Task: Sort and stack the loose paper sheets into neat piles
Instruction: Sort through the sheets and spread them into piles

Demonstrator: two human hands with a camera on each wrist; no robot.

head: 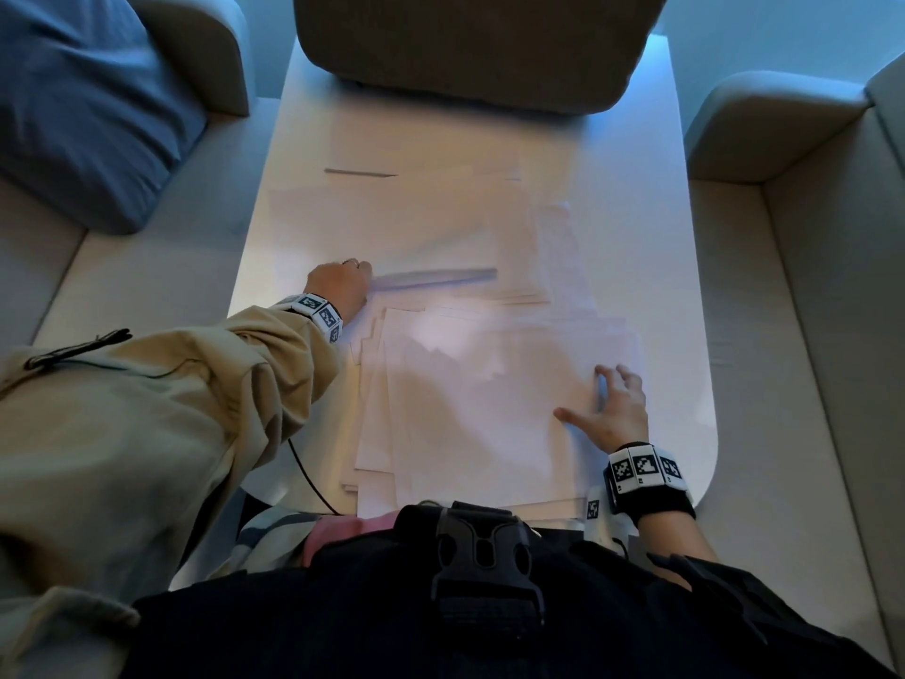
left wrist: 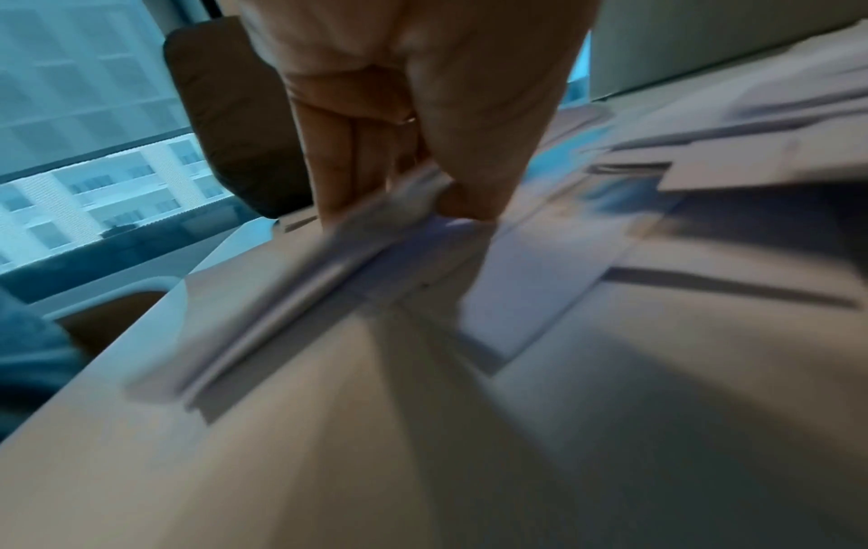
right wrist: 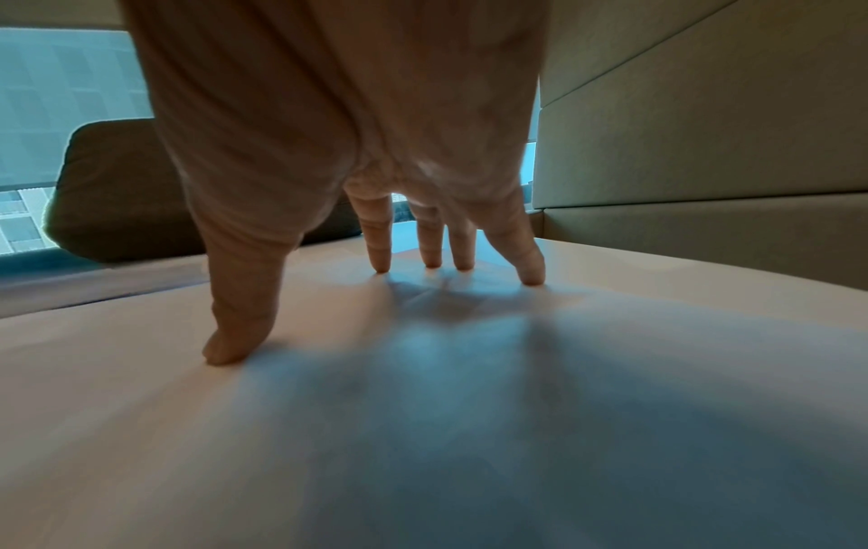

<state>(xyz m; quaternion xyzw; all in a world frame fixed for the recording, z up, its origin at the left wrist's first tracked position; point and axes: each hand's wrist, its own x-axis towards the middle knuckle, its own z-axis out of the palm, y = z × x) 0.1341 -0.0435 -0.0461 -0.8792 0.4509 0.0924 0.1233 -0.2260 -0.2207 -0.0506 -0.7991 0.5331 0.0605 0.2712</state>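
1. A white table (head: 685, 267) stands between pale sofa seats, and white paper sheets cover most of its top.
2. The left hand (head: 340, 286) reaches out to the left-middle of the table. Its thumb and fingers (left wrist: 347, 163) pinch the edge of a sheet (head: 431, 279) and lift that edge slightly off the papers under it.
3. The lifted edge is blurred in the left wrist view, so I cannot tell whether the hand holds one sheet or several.
4. The right hand (head: 612, 404) rests on the near pile (head: 480, 409), close to the pile's right edge. Its fingers are spread and fairly straight.
5. In the right wrist view the thumb and four fingertips (right wrist: 531, 275) press down on the top sheet; the hand grips nothing.
6. The near pile lies at the table's near edge, right in front of the person. Its sheets are not squared: edges stick out in steps on the left side.
7. More loose sheets (head: 416, 208) lie overlapping on the far half of the table.
8. A brown cushion (head: 470, 46) sits at the far end of the table, and a blue pillow (head: 88, 100) lies on the sofa to the left.
9. The left arm wears a beige sleeve (head: 196, 384); both wrists carry bands with black-and-white markers.
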